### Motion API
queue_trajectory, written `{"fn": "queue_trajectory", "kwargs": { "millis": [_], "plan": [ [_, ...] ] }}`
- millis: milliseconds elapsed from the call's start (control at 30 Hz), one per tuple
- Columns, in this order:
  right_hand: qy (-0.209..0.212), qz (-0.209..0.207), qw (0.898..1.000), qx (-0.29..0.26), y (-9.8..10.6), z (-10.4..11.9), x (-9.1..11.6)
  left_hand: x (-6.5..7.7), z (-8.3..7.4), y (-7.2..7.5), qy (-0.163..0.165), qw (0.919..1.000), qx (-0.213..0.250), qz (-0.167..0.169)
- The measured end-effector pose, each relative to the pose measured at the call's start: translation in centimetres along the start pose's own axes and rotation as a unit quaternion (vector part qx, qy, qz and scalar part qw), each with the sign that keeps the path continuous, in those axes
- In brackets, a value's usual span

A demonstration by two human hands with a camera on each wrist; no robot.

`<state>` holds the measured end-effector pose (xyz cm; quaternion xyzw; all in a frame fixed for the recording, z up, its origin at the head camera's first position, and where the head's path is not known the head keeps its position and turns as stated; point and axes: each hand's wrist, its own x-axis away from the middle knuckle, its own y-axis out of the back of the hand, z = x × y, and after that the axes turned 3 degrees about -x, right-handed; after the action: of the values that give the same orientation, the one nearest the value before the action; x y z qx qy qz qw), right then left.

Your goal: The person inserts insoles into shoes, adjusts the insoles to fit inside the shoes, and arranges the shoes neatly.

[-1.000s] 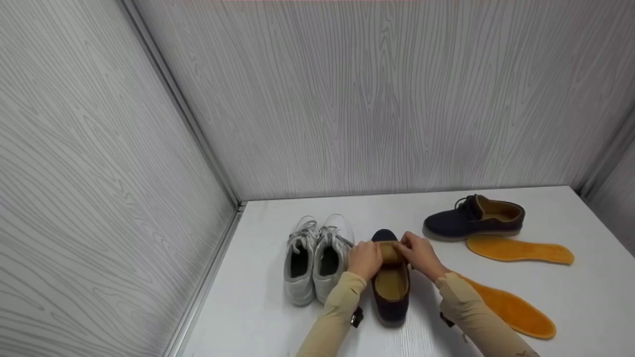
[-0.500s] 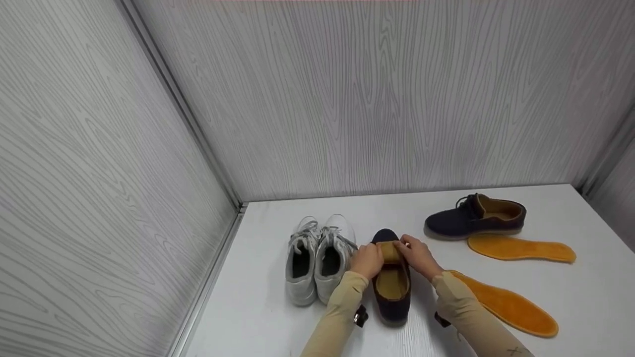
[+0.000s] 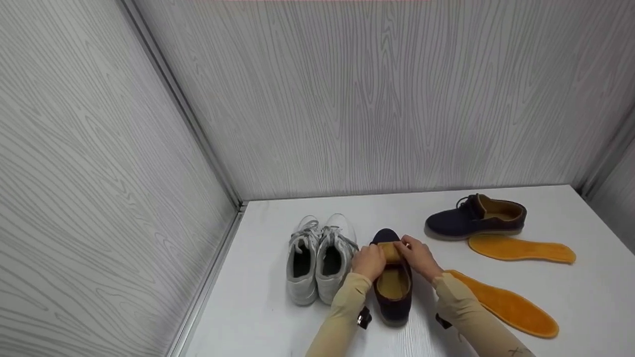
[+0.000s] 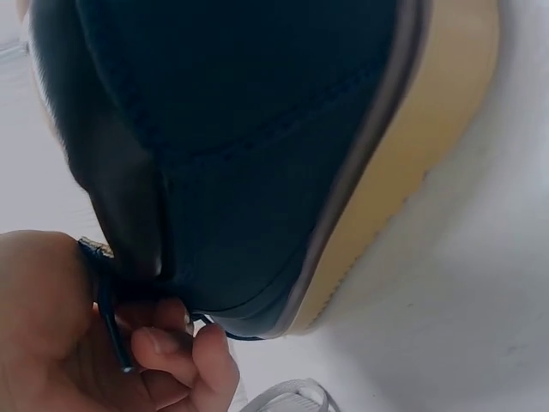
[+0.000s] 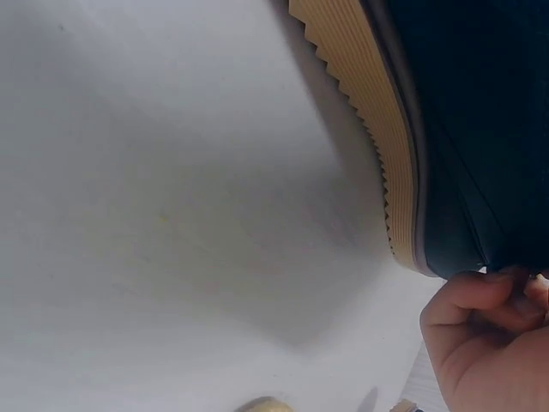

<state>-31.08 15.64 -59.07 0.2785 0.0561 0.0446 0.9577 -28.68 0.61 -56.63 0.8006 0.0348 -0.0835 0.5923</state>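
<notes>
A dark navy shoe with a tan lining stands in the middle of the table, toe pointing away. Its tongue is raised, tan side toward me. My left hand pinches the tongue's left edge, and my right hand pinches the right edge. In the left wrist view, the curled fingers are by a dark lace end at the shoe's opening. In the right wrist view, thumb and finger meet at the upper, above the ridged sole; the fingertips are partly hidden.
Two white sneakers with grey laces stand close on the left. The other navy shoe sits at the back right. Two orange insoles lie on the white table, one partly under my right sleeve. Grey wood-grain panels enclose the back and sides.
Both hands stay on the shoe's tongue. My right hand has lowered slightly, and my left hand has shifted a little to the right.
</notes>
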Motion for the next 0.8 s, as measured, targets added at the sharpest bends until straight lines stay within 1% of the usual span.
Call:
{"fn": "queue_trajectory", "kwargs": {
  "millis": [100, 233, 300, 400, 500, 600, 700, 800],
  "plan": [
    [-0.018, -0.013, 1.000, -0.002, 0.7, -0.4, 0.2, -0.1, -0.6, -0.2, -0.009, 0.9996, 0.025, -0.003],
    [-0.039, -0.026, 0.999, 0.000, 1.7, -0.9, 0.8, 0.0, -1.1, -0.2, -0.023, 0.9969, 0.075, 0.002],
    [-0.042, -0.014, 0.999, 0.003, 2.0, -0.8, 1.0, 0.3, -1.0, 0.0, -0.030, 0.9953, 0.092, 0.008],
    [-0.040, 0.023, 0.999, -0.007, 2.5, -0.3, 1.3, 0.7, -0.6, 0.4, -0.034, 0.9943, 0.101, 0.010],
    [-0.029, 0.055, 0.998, -0.016, 3.5, 0.3, 1.8, 1.2, -0.2, 0.8, -0.041, 0.9951, 0.089, 0.008],
    [-0.016, 0.066, 0.998, -0.014, 5.0, 0.7, 2.5, 1.7, 0.0, 0.8, -0.051, 0.9960, 0.073, 0.001],
    [0.000, 0.058, 0.998, 0.011, 6.7, 0.5, 3.3, 2.2, 0.1, 0.6, -0.059, 0.9963, 0.059, -0.020],
    [0.008, 0.038, 0.998, 0.057, 8.1, -0.2, 4.1, 2.5, 0.3, 0.0, -0.068, 0.9956, 0.045, -0.047]
  ]
}}
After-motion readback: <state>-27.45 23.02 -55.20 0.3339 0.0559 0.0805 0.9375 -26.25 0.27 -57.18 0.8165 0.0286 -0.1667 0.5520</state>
